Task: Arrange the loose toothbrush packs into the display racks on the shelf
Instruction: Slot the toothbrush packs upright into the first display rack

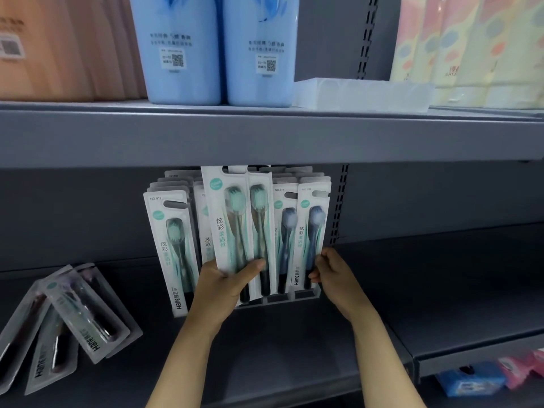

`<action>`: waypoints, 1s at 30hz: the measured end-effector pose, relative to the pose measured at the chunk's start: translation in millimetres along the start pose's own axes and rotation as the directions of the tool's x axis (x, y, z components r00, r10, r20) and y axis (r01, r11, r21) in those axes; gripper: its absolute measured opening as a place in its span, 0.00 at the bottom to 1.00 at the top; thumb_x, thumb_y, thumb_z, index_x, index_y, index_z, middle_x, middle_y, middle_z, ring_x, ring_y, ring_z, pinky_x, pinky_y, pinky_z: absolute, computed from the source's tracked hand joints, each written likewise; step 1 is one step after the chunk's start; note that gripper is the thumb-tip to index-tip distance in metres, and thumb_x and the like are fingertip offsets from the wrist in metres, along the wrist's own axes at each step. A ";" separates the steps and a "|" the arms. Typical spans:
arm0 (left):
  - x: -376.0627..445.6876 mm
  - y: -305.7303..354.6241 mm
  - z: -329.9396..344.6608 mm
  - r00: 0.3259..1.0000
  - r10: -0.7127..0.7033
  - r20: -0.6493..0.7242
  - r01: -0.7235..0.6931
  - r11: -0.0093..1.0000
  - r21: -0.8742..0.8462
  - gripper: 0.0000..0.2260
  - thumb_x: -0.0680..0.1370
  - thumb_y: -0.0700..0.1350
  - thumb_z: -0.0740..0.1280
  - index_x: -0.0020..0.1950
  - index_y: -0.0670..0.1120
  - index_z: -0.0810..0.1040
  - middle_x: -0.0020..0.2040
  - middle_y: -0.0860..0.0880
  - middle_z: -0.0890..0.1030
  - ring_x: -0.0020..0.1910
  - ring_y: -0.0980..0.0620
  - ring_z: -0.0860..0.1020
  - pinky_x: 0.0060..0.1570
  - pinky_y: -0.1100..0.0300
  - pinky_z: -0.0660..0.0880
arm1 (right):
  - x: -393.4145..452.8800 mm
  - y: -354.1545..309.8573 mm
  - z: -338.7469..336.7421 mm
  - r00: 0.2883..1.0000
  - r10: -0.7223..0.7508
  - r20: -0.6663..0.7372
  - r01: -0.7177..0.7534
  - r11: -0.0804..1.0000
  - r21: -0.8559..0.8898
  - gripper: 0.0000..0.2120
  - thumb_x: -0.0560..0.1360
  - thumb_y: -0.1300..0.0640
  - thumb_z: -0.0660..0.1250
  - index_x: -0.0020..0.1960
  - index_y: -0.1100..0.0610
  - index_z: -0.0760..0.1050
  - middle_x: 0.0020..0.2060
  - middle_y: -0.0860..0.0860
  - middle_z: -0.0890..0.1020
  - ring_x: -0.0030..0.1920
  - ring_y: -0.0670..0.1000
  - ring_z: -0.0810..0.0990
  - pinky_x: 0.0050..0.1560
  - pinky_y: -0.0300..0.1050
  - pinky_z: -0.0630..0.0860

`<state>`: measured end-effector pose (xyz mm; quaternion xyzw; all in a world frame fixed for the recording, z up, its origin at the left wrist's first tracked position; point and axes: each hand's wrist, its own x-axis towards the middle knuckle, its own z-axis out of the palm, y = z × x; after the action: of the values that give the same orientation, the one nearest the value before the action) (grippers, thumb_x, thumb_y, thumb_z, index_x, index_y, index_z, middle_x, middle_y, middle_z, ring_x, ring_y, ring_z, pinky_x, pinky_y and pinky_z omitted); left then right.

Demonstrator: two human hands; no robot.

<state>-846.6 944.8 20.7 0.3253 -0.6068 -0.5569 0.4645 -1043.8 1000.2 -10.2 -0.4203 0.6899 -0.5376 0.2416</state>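
– What's printed on the packs?
– "Hane" along the bottom, "NO.911" at the top, on white card with clear blisters.
– Where are they?
– Upright in the grey rack (pixel 306 297) on the shelf (pixel 441 290); loose packs (pixel 70 319) lie overlapping at the left.
– The hands?
– Left hand (pixel 223 284) has its fingers clamped on a green toothbrush pack (pixel 232 219) before the rack; right hand (pixel 335 275) pinches the rightmost blue pack (pixel 313 231)

I read "NO.911" at the top of the leftmost racked toothbrush pack (pixel 169 245) and "Hane" along its lower edge. "Hane" also runs down the rightmost racked pack (pixel 312 231) and a loose pack (pixel 85 313). The blue bottles' (pixel 217 48) print is too blurred to read.
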 end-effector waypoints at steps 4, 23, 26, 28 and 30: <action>2.0 -7.3 2.0 0.999 -0.016 0.037 0.015 1.000 0.023 0.14 0.64 0.51 0.76 0.40 0.42 0.84 0.38 0.36 0.79 0.39 0.48 0.77 0.37 0.67 0.75 | 2.9 3.3 -2.9 1.000 -0.003 0.007 0.004 0.997 -0.079 0.11 0.82 0.58 0.51 0.45 0.57 0.69 0.37 0.51 0.75 0.37 0.45 0.75 0.49 0.50 0.77; -3.2 6.1 21.9 0.988 0.098 0.118 -0.104 0.993 0.046 0.07 0.74 0.35 0.70 0.45 0.47 0.83 0.35 0.51 0.85 0.37 0.59 0.82 0.37 0.71 0.74 | -33.1 -59.0 -35.5 0.982 -0.107 0.158 0.127 0.985 -0.117 0.10 0.73 0.45 0.68 0.50 0.48 0.76 0.40 0.43 0.79 0.36 0.39 0.76 0.40 0.34 0.70; -5.2 7.4 26.8 0.984 0.104 0.148 -0.112 0.993 0.048 0.08 0.74 0.36 0.71 0.51 0.46 0.83 0.44 0.52 0.86 0.46 0.58 0.83 0.42 0.70 0.75 | -36.6 -61.5 -20.5 0.968 -0.123 0.221 0.148 0.984 -0.100 0.13 0.73 0.46 0.69 0.54 0.50 0.74 0.43 0.44 0.79 0.36 0.42 0.79 0.39 0.35 0.73; -8.7 8.2 29.8 0.984 0.113 0.136 -0.120 0.991 0.050 0.08 0.74 0.36 0.71 0.52 0.45 0.83 0.43 0.54 0.86 0.45 0.60 0.83 0.41 0.72 0.74 | -37.4 -59.0 -14.3 0.969 -0.141 0.204 0.158 0.985 -0.069 0.11 0.74 0.50 0.68 0.48 0.57 0.74 0.40 0.48 0.78 0.33 0.44 0.79 0.36 0.36 0.76; -11.6 7.7 32.2 0.986 0.127 0.105 -0.134 0.989 0.057 0.09 0.74 0.36 0.71 0.52 0.45 0.83 0.43 0.57 0.85 0.45 0.62 0.82 0.41 0.73 0.74 | -39.5 -56.3 -12.9 0.973 -0.140 0.182 0.150 0.988 -0.040 0.13 0.75 0.53 0.68 0.44 0.62 0.70 0.37 0.52 0.78 0.34 0.46 0.81 0.37 0.39 0.79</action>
<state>-871.4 968.7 27.6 0.2710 -0.6672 -0.5212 0.4580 -1015.0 1036.4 42.3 -0.5225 0.6470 -0.4951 0.2513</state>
